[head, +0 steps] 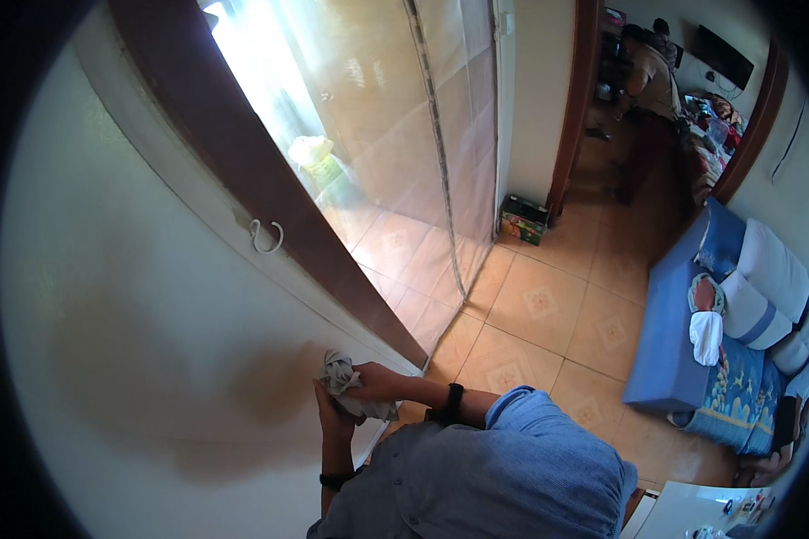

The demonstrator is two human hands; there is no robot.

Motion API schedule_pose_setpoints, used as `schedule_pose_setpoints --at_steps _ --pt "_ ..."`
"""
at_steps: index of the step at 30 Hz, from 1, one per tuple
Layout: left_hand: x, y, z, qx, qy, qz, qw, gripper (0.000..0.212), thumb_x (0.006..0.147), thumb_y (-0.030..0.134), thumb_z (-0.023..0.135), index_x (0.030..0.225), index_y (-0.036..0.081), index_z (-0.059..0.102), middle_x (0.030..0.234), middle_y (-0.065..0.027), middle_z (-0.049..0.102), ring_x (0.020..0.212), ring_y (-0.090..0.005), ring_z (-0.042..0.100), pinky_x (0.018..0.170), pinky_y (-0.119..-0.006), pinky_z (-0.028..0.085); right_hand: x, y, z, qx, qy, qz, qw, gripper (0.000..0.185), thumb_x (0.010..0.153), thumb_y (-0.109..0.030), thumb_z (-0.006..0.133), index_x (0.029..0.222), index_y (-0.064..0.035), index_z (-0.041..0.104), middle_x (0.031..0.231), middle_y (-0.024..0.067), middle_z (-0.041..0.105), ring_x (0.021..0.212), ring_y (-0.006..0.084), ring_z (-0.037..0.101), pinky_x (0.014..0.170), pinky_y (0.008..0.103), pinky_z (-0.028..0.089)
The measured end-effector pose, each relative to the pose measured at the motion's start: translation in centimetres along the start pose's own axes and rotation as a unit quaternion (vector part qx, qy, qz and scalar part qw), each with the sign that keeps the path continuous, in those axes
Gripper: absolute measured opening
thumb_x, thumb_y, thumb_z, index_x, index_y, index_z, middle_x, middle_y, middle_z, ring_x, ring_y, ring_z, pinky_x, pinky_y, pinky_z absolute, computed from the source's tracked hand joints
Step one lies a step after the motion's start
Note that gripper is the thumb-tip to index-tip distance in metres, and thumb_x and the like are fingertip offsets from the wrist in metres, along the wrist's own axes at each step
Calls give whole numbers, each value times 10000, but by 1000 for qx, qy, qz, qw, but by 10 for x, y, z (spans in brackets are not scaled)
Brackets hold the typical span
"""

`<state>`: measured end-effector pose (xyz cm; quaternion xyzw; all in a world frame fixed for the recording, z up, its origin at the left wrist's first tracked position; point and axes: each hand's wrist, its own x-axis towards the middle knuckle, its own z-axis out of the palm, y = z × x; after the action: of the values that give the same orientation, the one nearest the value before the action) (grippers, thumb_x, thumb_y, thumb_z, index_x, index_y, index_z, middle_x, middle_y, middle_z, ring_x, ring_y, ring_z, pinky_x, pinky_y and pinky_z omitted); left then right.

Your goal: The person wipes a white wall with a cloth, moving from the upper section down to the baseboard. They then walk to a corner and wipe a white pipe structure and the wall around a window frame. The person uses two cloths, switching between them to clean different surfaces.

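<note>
A crumpled grey cloth is bunched between my two hands, close to the white wall. My right hand grips the cloth from the right, its fingers pressed into the folds. My left hand is at the cloth's left and lower side, partly hidden by it; its fingertips point up along the edge. Part of the cloth hangs below my right wrist. Dark bands circle both wrists. Above the hands, a white S-shaped hook is at the brown door frame.
A sheer mesh curtain hangs across the doorway. A printed box stands on the tiled floor by the far doorway. At right is a blue sofa with cushions; a white table stands lower right. Two people are in the far room.
</note>
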<state>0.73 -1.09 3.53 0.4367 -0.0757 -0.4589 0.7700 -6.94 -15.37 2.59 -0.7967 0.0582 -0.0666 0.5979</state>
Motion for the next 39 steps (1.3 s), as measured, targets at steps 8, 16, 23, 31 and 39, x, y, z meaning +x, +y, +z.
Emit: schedule_pose_setpoints --at_steps 8,16,23,31,39 --pt "12 -23 -58 96 16 -90 991 458 986 492 455 1256 128 519 1060 -35 625 959 -168 606 713 -326 503 9 -9 31 -189 -52 22 980 571 766 -376 663 1115 69 582 1074 259 620 961 410 627 862 464 500" --pt "19 -16 -102 -45 -6 36 998 400 1006 350 444 1265 59 533 1234 -103 593 1151 -256 566 993 -398 459 26 32 29 -1 94 -91 991 512 864 -313 617 1261 6 559 1172 219 580 987 326 623 859 406 505" --pt "-9 14 -49 192 -99 107 971 473 1018 313 401 1390 26 461 1310 -95 558 1200 -206 531 1026 -340 402 28 52 40 142 -19 28 989 571 940 -350 611 1389 -35 453 1242 126 587 1154 199 563 985 321 434" --pt "-40 31 -46 180 42 184 965 395 964 205 454 1306 34 550 1403 -100 494 1229 -233 504 1039 -362 382 29 47 35 217 72 -3 973 386 927 -124 583 1294 -21 523 1149 58 634 1049 131 580 915 297 476" --pt "-97 59 -78 27 115 242 963 217 919 215 508 938 13 582 1060 -180 629 1018 -282 592 933 -425 461 58 -40 9 185 185 -158 952 458 910 -100 584 1352 -32 482 1117 88 648 1013 162 601 886 303 478"
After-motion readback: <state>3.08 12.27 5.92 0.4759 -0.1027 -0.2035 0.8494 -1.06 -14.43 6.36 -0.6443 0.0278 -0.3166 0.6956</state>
